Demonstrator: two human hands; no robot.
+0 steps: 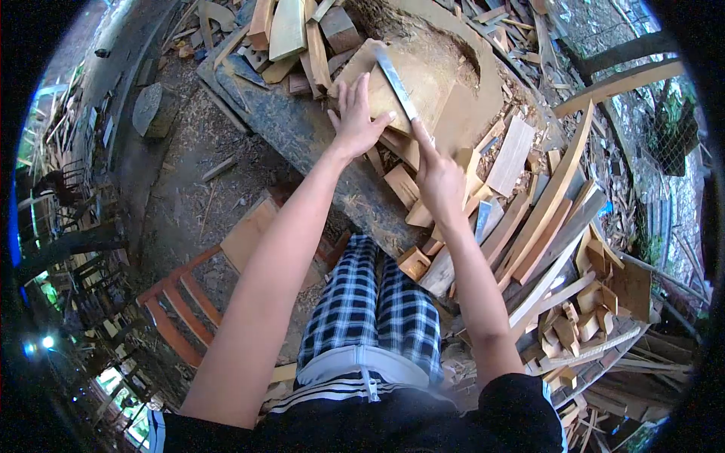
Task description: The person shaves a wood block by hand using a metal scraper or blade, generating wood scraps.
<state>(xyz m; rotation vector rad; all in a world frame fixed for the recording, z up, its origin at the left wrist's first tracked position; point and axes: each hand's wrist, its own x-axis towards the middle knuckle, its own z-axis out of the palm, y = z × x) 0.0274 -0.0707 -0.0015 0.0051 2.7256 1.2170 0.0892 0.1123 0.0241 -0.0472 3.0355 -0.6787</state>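
Note:
My right hand (441, 178) is closed around the near end of a long, flat metal blade (395, 80), its index finger stretched along it. Whether a handle sits inside the palm is hidden. The blade lies slantwise over a pale wooden board (430, 72), pointing away and to the left. My left hand (358, 127) rests with spread fingers on the board's left part, to the left of the blade, and grips nothing. Beneath the board is a thick, rough-edged wooden slab (483, 94) with wood chips in its hollow.
A dusty dark workbench (283, 124) carries several offcuts (289, 30) at the back left. Long curved wood strips (555, 200) and small blocks (581, 325) crowd the right. A reddish slatted chair (185, 306) stands at lower left, and a cut log (154, 110) lies on the ground.

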